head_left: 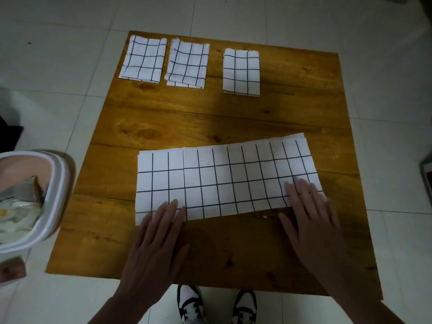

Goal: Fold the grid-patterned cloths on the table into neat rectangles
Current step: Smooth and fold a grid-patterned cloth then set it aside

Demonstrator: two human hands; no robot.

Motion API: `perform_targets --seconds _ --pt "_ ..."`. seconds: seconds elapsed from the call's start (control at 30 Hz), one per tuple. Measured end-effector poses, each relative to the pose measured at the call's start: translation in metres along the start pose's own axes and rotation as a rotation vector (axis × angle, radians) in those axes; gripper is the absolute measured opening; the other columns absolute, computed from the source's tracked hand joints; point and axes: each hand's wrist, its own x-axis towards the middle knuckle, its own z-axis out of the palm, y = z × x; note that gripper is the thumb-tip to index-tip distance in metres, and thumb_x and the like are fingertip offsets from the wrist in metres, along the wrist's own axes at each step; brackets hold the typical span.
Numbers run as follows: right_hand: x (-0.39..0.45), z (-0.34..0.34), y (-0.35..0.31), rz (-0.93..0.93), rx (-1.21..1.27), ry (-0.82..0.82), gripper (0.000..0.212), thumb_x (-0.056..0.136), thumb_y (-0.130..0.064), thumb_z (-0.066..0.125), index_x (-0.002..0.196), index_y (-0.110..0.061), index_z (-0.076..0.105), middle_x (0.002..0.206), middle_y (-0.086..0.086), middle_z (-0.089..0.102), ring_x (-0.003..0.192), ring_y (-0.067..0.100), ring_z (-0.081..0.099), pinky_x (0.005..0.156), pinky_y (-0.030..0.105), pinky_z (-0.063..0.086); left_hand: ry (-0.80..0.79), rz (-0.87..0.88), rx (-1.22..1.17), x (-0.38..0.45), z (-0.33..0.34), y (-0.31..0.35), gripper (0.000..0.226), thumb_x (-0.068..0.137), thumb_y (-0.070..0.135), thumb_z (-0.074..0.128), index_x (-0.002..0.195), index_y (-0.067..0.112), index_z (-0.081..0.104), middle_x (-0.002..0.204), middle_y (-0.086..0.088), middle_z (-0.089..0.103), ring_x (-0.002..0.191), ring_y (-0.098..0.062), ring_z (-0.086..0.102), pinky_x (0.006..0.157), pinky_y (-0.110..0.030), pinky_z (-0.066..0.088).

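While three folded cloths (187, 64) lay behind | long cloth (224, 181) was pressed flat | left hand (156, 235), right hand (311, 218): fingers straight, slightly spread

I look down on a square wooden table (210, 118) with warm knotty planks, standing on pale floor tiles (58, 54). Along its far edge lie three folded grid-patterned cloths: a left folded cloth (143, 59), a middle folded cloth (187, 63) just beside it, and a right folded cloth (241, 72) set apart. Nearer me a long cloth (222, 181) lies flat, a wide strip. Small crumbs (261, 216) sit by its near edge.
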Motion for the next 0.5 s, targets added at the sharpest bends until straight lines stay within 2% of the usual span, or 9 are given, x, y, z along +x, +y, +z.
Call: perform_targets --seconds 0.1,0.23,0.5 --pt "-0.011 -0.002 -0.046 -0.214 0.022 -0.016 0.07 0.108 -0.059 0.02 0.165 -0.017 0.02 0.173 0.006 0.016 0.159 0.025 0.014 0.124 0.054 0.019 -0.006 0.051 -0.009 -0.004 0.005 0.01 0.067 0.107 0.045 0.037 0.164 0.011 0.025 0.173 -0.01 0.018 0.16 -0.029 0.018 0.124 -0.052 0.023" --pt "-0.028 0.014 -0.108 -0.501 0.005 -0.08 0.071 0.108 -0.062 0.027 0.163 -0.017 0.028 0.172 0.003 0.019 0.159 0.02 0.016 0.12 0.048 0.022 -0.044 0.023 0.02 -0.012 0.017 0.016 0.065 0.109 0.045 0.035 0.163 0.01 0.026 0.173 -0.01 0.016 0.16 -0.029 0.017 0.123 -0.051 0.024" --pt "-0.027 0.026 -0.131 -0.458 0.021 -0.127 0.07 0.108 -0.061 0.026 0.162 -0.017 0.03 0.171 0.001 0.023 0.158 0.019 0.019 0.12 0.047 0.023 -0.024 -0.01 0.038 -0.011 0.021 0.019 0.064 0.11 0.046 0.033 0.163 0.01 0.028 0.172 -0.011 0.019 0.16 -0.029 0.018 0.125 -0.05 0.022"
